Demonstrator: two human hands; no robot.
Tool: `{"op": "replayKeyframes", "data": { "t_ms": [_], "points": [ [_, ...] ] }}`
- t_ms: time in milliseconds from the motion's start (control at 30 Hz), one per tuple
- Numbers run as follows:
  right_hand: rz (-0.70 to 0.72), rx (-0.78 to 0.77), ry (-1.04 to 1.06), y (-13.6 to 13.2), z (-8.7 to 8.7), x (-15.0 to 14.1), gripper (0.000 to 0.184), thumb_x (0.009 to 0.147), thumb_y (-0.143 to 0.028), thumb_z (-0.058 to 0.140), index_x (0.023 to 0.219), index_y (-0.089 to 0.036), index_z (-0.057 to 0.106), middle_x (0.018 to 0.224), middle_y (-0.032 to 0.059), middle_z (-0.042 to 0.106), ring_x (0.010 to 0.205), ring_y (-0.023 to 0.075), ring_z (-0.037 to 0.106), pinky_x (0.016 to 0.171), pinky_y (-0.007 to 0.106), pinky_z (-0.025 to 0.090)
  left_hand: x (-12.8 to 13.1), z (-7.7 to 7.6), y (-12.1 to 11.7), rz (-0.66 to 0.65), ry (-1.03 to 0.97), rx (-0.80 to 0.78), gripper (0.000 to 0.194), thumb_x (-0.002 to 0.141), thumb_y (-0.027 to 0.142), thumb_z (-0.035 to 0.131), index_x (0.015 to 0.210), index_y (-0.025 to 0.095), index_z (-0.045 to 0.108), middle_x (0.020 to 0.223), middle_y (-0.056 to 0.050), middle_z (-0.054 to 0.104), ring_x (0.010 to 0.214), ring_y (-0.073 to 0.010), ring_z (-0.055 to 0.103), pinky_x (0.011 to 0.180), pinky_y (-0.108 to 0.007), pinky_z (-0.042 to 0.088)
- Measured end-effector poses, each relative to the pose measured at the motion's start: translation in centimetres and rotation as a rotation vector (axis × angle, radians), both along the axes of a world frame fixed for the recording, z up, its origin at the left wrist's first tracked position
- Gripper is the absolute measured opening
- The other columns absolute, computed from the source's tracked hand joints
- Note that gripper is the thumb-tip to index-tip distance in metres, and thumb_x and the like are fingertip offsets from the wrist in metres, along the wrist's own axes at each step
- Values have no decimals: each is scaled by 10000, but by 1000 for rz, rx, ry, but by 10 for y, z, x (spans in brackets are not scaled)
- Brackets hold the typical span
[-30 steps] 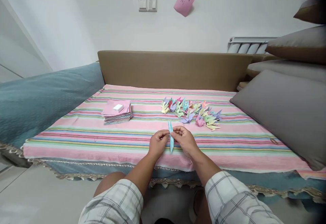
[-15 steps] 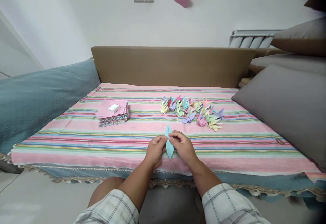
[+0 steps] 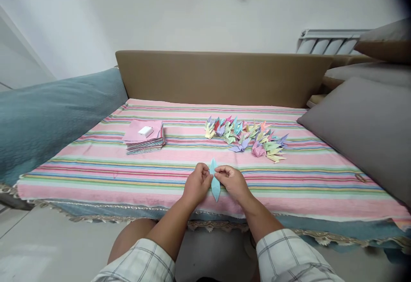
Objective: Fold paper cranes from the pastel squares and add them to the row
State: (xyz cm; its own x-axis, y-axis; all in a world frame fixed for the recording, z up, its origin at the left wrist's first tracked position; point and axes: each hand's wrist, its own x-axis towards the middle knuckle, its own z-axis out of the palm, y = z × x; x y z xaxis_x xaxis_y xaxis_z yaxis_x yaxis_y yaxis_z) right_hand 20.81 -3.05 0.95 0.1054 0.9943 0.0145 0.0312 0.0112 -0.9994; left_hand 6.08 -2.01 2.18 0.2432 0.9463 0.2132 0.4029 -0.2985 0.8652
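Vs. 1 s ago, the blue paper [image 3: 215,190] on my feed shows a wider face, approx. a long diamond, not a thin strip; I'd judge it's mid-fold, w/ that face now within thumb reach. L hand [image 3: 197,184] pinches its left edge, R hand [image 3: 234,183] its right. It's over the striped cloth's [image 3: 173,162] front part; can't tell if touching. Folded cranes [image 3: 240,141] lie beyond, paper stack [image 3: 144,146] off left.

Soft daylight-pale brightness, dark upper-right corner
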Motion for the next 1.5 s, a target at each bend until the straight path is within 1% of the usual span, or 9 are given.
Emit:
{"op": "replayKeyframes", "data": {
  "t_ms": [67,200,433,667,767,867,1000,1300,1500],
  "points": [
    [-11,43,-181,1,-2,1,198,667,-298,650,833,-191,667,682,10,654,630,162,600,621,296,482,0,1,-1,-5,273,146,15,807,210,512,796,204,520,696,8,558,663,-143,516,607,-253,361],
    [-43,236,-544,2,-4,4,163,698,-186,610,841,-210,683,831,39,650,718,168,592,703,317,489,2,-1,0,-25,575,302,125,846,209,493,765,195,587,775,-44,597,772,-187,542,684,-293,380],
    [80,488,-818,-2,-2,20,186,793,-149,570,853,-253,712,964,52,664,949,215,543,863,395,448,-1,-9,4,-80,523,495,157,854,215,522,829,208,677,901,-65,636,874,-202,535,795,-346,414],
    [221,584,-850,-8,-5,32,297,813,-87,493,933,-262,700,1047,23,685,972,204,561,858,394,453,-7,-11,8,-182,475,510,192,834,145,504,894,209,674,1033,-63,677,934,-212,569,868,-382,420],
    [249,560,-831,-8,-5,33,278,811,-120,506,969,-261,685,1059,29,681,1005,198,573,871,390,448,-11,-6,6,-222,476,437,356,729,72,521,1033,220,634,1033,-55,671,975,-221,563,889,-373,416],
    [241,530,-802,-8,-4,32,242,789,-147,547,957,-256,682,1043,34,686,1006,198,585,876,383,443,-14,-1,4,-237,483,374,445,660,118,579,1091,228,599,1041,-53,659,1001,-242,551,901,-372,408],
    [219,503,-768,-7,-3,30,192,778,-173,583,924,-252,680,1021,33,692,989,197,595,875,377,435,-13,-2,4,-224,459,378,282,711,212,613,993,226,629,988,-56,675,977,-242,569,888,-365,412],
    [157,479,-762,-5,-9,28,146,780,-195,594,881,-243,687,1037,43,671,1000,206,562,883,380,411,-9,-11,8,-148,438,406,93,766,177,604,829,207,666,1043,-63,685,969,-226,595,882,-383,424],
    [132,460,-740,-5,-9,27,138,828,-262,562,863,-243,694,1003,40,674,985,196,557,887,366,402,-8,-10,8,-98,421,424,160,831,260,549,772,193,683,1043,-92,681,1002,-233,589,901,-394,418]
  ]
}}
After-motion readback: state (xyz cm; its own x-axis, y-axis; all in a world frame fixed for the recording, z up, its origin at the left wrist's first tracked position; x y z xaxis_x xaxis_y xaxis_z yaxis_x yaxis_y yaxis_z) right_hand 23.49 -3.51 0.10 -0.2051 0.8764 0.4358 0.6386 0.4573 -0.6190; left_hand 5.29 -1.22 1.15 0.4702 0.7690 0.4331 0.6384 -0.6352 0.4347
